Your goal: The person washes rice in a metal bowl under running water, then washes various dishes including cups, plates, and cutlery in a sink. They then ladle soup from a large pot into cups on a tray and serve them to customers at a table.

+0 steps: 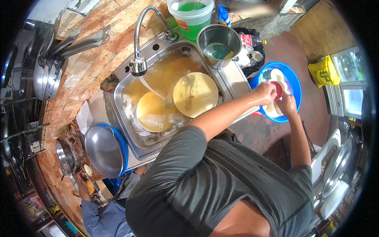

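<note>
Over a blue plastic basin (297,86), my left hand (264,93) and my right hand (287,104) hold a small red cup or bowl (277,90) between them. Both hands look wet. In the basin below lie white and cream dishes (276,74), partly hidden by my hands. To my left, the steel sink (142,149) holds cloudy yellow-brown water. Water runs from the flexible faucet (138,65) into it. A round plate or lid (204,89) with a spoon shape on it, a second round dish (148,103) and clear plastic cups (155,120) sit in the sink.
A steel pot (219,63) with a green sponge (220,52) and a bucket of green liquid (188,25) stand by the sink. Bottles and a black bag (257,57) are behind the basin. A large pan (103,151) leans at left, near another person's hand (81,179).
</note>
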A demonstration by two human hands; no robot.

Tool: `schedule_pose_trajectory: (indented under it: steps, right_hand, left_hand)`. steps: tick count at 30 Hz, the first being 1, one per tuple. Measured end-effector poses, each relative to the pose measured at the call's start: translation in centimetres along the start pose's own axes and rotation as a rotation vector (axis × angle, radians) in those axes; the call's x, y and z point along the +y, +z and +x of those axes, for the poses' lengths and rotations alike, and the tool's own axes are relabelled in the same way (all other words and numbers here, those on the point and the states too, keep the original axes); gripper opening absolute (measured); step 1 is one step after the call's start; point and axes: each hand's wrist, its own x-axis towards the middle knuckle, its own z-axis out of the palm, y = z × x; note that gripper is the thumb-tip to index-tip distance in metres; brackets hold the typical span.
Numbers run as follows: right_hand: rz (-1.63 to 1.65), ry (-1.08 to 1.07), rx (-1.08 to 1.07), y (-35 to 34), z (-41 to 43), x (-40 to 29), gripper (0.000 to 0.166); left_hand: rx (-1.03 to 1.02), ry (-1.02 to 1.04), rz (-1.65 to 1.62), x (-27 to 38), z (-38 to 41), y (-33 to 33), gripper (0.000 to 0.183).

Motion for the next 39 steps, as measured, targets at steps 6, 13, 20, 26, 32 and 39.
schedule_pose_trajectory:
  steps: [6, 13, 20, 26, 32, 39]
  right_hand:
    - [0.074, 0.141, 0.047, 8.6, -0.4, 8.1, 0.026]
    - [0.092, 0.261, 0.061, 11.6, 0.6, 8.8, 0.03]
    - [0.465, 0.043, 0.245, 7.0, 3.6, -7.6, 0.032]
    - [0.592, -0.165, -0.457, 11.2, 3.6, -21.9, 0.049]
    - [0.426, -0.043, -0.536, 18.2, 5.3, -29.3, 0.059]
    - [1.541, 0.625, -0.72, 24.5, 7.3, -36.6, 0.029]
  left_hand:
    - [-0.071, 0.166, -0.002, -1.6, -0.6, 1.0, 0.015]
    - [0.824, -0.59, 0.876, -10.8, -17.8, -23.7, 0.02]
    - [0.106, -0.882, 0.561, -17.0, -21.2, -28.1, 0.023]
    - [0.509, -0.772, 0.347, -17.4, -24.9, -30.8, 0.024]
    - [0.715, -0.753, 0.477, -7.7, -27.3, -35.1, 0.029]
    - [0.902, -0.988, 0.241, -5.8, -35.4, -36.7, 0.03]
